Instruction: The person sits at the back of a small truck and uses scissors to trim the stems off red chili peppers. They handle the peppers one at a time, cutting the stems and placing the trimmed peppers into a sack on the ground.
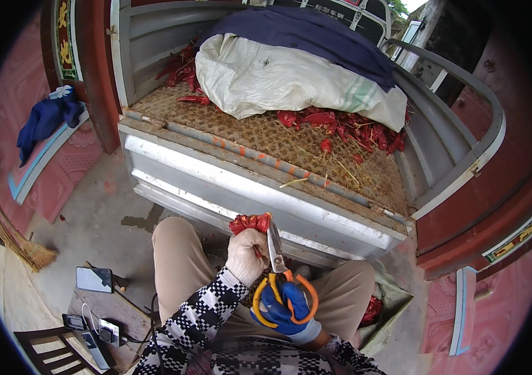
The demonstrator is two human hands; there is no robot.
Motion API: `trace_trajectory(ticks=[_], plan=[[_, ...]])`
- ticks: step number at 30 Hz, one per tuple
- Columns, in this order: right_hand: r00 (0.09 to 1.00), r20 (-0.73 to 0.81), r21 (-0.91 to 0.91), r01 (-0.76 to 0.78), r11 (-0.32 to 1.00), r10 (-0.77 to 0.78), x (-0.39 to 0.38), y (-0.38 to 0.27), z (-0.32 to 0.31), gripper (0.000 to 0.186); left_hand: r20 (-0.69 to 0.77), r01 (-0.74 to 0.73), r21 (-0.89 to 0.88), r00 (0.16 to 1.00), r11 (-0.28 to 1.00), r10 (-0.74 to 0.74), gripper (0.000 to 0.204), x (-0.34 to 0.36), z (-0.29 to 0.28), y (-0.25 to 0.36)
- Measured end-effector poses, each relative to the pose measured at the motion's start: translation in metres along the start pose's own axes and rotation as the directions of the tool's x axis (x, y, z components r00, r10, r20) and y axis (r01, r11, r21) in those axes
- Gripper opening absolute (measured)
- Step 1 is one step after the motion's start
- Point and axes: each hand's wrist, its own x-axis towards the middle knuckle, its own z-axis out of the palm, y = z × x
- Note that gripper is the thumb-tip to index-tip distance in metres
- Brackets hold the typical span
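My left hand (248,257), in a pale work glove, is closed around a bunch of dried red chili peppers (249,222). In a blue glove, my right hand (288,307) grips a pair of scissors (276,250) with orange and yellow handles. The scissor blades point upward and lie against the right end of the chili bunch, beside my left fingers. From this angle I cannot tell what is between the blades. Both hands are above my lap, in front of the lowered tailgate of a truck bed.
More red chilies (341,125) lie on the rusty truck bed (234,134) under a white woven sack (266,78) and a dark blue cloth (303,31). An open sack (391,312) with chilies stands by my right knee. At left are a wooden stool (129,307), a phone (94,279) and a broom (37,255).
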Motion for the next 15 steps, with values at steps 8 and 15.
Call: trace_trajectory(ticks=[8, 15], plan=[[0.958, 0.284, 0.316, -0.138, 0.939, 0.045, 0.022, 0.019, -0.008, 0.044, 0.037, 0.063, -0.103, 0.998, 0.993, -0.059, 0.009, 0.004, 0.0, 0.002], [0.891, 0.452, 0.405, -0.252, 0.879, 0.048, 0.026, 0.014, -0.007, 0.048, 0.238, 0.093, -0.239, 0.971, 0.967, -0.034, 0.007, 0.004, 0.026, 0.008]])
